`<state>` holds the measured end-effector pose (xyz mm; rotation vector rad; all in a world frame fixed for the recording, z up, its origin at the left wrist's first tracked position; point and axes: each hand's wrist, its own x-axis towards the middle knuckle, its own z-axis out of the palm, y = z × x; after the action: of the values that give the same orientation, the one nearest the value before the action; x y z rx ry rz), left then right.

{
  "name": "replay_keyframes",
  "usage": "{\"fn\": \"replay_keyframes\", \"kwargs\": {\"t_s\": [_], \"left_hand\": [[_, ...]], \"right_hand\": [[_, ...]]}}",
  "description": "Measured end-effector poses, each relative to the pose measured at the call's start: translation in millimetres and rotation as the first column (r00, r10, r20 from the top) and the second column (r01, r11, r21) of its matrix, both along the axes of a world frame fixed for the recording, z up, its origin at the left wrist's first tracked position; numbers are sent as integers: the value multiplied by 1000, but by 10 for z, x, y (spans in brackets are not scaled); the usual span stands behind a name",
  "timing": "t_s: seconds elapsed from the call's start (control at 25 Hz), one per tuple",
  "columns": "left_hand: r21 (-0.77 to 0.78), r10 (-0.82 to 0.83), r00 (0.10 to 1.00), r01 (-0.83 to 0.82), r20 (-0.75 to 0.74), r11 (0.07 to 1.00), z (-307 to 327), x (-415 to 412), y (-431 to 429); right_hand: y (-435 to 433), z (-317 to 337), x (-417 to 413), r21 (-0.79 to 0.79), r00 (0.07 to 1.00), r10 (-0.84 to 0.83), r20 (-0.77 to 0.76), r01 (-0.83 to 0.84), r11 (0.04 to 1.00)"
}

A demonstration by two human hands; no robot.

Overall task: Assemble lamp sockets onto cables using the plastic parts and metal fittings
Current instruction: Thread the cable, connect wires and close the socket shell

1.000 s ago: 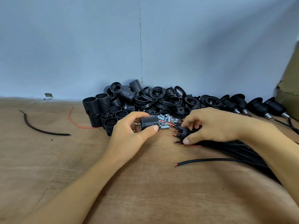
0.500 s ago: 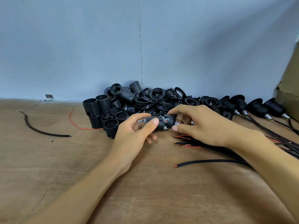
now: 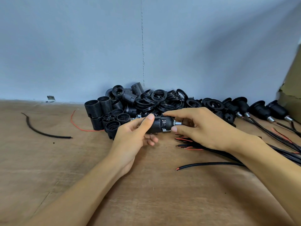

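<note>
My left hand [image 3: 132, 137] grips a black threaded socket barrel [image 3: 156, 126] between thumb and fingers, held sideways just above the table. My right hand [image 3: 202, 128] pinches the black socket cap [image 3: 168, 122] with its metal threaded fitting [image 3: 177, 123], pressed against the barrel's right end. Inner metal contacts show in the gap between barrel and cap. Behind the hands lies a pile of black socket barrels [image 3: 105, 110] and black rings [image 3: 158, 98]. A bundle of black cables with red wire ends [image 3: 189, 144] lies under my right hand.
Several assembled sockets on cables [image 3: 260, 111] lie at the back right beside a cardboard box [image 3: 291, 88]. A loose black cable [image 3: 210, 164] lies in front. A black cable scrap [image 3: 40, 131] and red wire [image 3: 76, 124] lie left on the wooden table [image 3: 146, 193]. A blue wall [image 3: 97, 46] stands behind.
My right hand lifted the cap from the cable bundle and brought it left against the barrel. My left hand shifted slightly right and rotated the barrel sideways to meet it.
</note>
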<state>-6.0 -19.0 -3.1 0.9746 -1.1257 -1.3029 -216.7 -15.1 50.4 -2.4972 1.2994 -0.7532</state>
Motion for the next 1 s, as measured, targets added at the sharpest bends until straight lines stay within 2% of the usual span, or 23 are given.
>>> {"fn": "replay_keyframes", "kwargs": {"t_s": [0.16,0.32,0.72,1.0], "left_hand": [[50,-11,1000,11,1,999,-14,17,-11],[26,-12,1000,11,29,1000,-8,20,-1],[57,-30,990,22,139,998,30,14,12],[82,-11,977,-7,212,997,73,41,19]], "right_hand": [[9,9,8,34,1000,-6,13,5,999],[16,26,4,86,1000,6,8,-7,996],[75,98,55,92,999,38,-33,-35,995],[83,125,52,158,997,69,19,-71,985]]}}
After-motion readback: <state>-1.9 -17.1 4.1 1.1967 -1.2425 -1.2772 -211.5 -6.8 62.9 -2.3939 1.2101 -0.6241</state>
